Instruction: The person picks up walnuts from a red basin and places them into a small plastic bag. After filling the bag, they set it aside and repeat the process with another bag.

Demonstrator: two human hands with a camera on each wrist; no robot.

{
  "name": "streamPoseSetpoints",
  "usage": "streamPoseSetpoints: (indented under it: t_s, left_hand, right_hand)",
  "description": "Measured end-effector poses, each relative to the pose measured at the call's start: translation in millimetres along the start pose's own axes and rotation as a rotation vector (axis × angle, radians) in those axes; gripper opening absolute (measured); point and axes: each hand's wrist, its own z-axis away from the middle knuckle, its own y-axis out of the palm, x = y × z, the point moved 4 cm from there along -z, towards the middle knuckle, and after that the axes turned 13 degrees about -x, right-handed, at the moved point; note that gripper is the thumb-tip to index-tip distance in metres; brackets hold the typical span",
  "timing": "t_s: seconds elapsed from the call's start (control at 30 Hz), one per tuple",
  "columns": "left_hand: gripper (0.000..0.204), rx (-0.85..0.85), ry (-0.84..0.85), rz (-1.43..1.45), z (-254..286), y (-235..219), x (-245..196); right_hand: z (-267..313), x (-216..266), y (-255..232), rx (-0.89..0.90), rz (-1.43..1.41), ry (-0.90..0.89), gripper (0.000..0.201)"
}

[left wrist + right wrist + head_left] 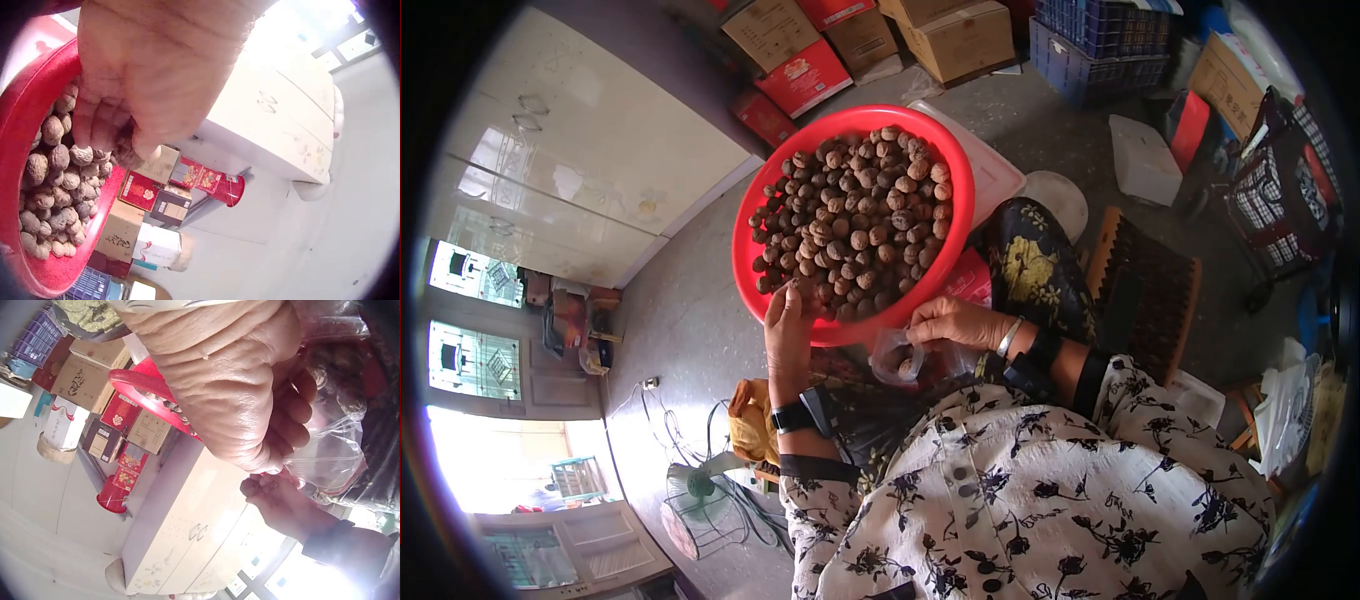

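A red basin (962,170) heaped with walnuts (870,215) stands in front of the person. At its near left rim, the left hand (785,345) holds a dark walnut (127,149) between thumb and fingers. The same walnut shows at the fingertips in the right wrist view. The right hand (960,325), just outside the near rim, pinches the edge of a clear plastic bag (890,352) over the lap. Walnuts show through the lower part of this bag (331,447). In the right wrist view, the curled right fingers (290,422) partly cover its mouth.
Cardboard boxes (960,40) and blue crates (1090,70) stand beyond the basin. A pale cabinet (570,150) is on the left. Near the left arm are a fan (700,485) and loose cables on the floor. On the right are a brown slatted stool (1165,300) and a checked bag (1275,215).
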Motion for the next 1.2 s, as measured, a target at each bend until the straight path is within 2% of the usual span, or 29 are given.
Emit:
streamPoseSetpoints:
  t_s: [0.13, 0.27, 0.37, 0.43, 0.47, 0.53, 0.73, 0.83, 0.9, 1.13, 1.2]
  left_hand:
    - [0.037, 0.062, -0.013, 0.098, 14, 2, -4]
    - [0.037, 0.049, -0.018, 0.120, 30, 2, -7]
    - [0.035, 0.053, -0.022, 0.070, 39, -2, -8]
    - [0.034, 0.167, -0.033, -0.021, 45, -1, -9]
    - [0.034, 0.166, -0.034, -0.020, 49, -2, -10]
    - [0.034, 0.171, -0.036, -0.264, 67, 11, -23]
    - [0.031, 0.280, -0.039, -0.321, 85, 28, -10]
    - [0.031, 0.296, -0.007, -0.338, 94, 37, -15]
    - [0.034, 0.306, 0.167, -0.577, 94, 37, -21]
    - [0.040, 0.325, 0.168, -0.508, 90, 31, -10]
    - [0.043, 0.357, 0.288, -0.714, 92, 33, -14]
  right_hand:
    - [0, 0, 0, -0.019, 0.016, -0.012, 0.019]
    - [4, 7, 1, -0.036, 0.066, -0.016, 0.020]
    - [2, 3, 0, -0.011, 0.056, -0.026, 0.020]
    - [0, 0, 0, -0.012, 0.035, -0.037, 0.021]
    - [-1, -1, -1, -0.011, 0.035, -0.035, 0.021]
    - [0, 0, 0, -0.029, 0.054, 0.005, 0.020]
    - [0, 0, -1, -0.025, 0.025, 0.006, 0.019]
    - [-1, -2, -2, -0.028, 0.010, 0.003, 0.018]
    - [-1, -2, -1, -0.030, 0.005, 0.006, 0.018]
    - [-1, -5, -3, -0.013, -0.013, 0.016, 0.017]
    - [-2, -6, -3, -0.009, -0.014, 0.019, 0.017]
